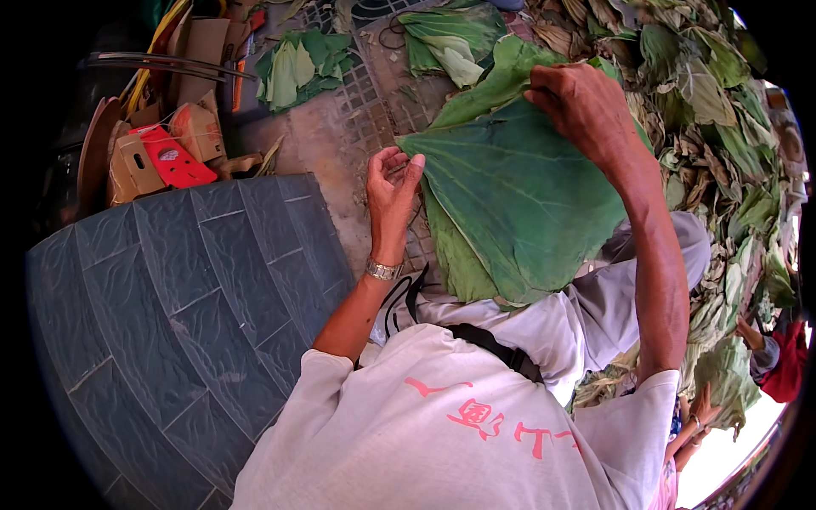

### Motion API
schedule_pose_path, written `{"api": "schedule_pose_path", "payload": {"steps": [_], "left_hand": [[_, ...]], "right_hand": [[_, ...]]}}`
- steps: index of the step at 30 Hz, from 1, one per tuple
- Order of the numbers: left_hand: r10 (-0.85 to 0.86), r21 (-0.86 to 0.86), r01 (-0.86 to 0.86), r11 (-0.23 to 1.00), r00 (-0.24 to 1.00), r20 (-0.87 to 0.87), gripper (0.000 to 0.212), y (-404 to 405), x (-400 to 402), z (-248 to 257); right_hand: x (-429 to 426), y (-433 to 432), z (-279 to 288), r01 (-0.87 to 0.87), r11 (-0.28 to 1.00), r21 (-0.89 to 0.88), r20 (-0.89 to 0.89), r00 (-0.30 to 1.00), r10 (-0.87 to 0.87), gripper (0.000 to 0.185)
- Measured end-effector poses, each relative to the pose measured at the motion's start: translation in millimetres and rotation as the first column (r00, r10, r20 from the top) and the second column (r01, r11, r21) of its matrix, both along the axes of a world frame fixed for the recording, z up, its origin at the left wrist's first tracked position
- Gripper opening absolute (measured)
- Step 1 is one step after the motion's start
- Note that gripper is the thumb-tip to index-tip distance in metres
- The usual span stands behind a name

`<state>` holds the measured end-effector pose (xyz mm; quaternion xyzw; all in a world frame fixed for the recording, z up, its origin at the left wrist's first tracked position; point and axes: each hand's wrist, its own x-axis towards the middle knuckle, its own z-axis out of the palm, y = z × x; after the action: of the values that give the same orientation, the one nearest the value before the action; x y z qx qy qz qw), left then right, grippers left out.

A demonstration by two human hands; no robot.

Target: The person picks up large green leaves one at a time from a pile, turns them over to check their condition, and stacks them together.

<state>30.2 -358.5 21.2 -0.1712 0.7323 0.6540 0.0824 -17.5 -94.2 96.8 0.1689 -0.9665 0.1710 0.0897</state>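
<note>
Before me, large folded lotus leaves (516, 197) spread fan-like over my lap, dark green on top with lighter green layers at the edges. My right hand (577, 108) pinches the upper rim of these leaves between thumb and bent fingers. At their pointed left corner is my left hand (392, 194), its fingers half curled and the thumb by the leaf edge. Whether it grips the corner cannot be seen. A metal-band watch (384, 269) circles my left wrist. The leaves' lower edge overlaps my light trousers (497, 313).
Left stands a dark slate-patterned surface (191, 299), with cardboard boxes (137, 162) and a red packet (169, 156) behind. Leaf bundles (296, 70) (449, 38) lie on the paved floor (331, 146). Heaped drying leaves (707, 140) line the right, where other people's hands (701, 408) handle a leaf (727, 379).
</note>
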Motion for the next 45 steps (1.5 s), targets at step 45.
{"api": "schedule_pose_path", "payload": {"steps": [45], "left_hand": [[-0.021,0.077,0.012,0.997,0.993,0.12,0.036,32,-9,9]], "right_hand": [[341,229,-391,0.979,-0.182,-0.091,0.683,-0.071,-0.727,0.047]]}}
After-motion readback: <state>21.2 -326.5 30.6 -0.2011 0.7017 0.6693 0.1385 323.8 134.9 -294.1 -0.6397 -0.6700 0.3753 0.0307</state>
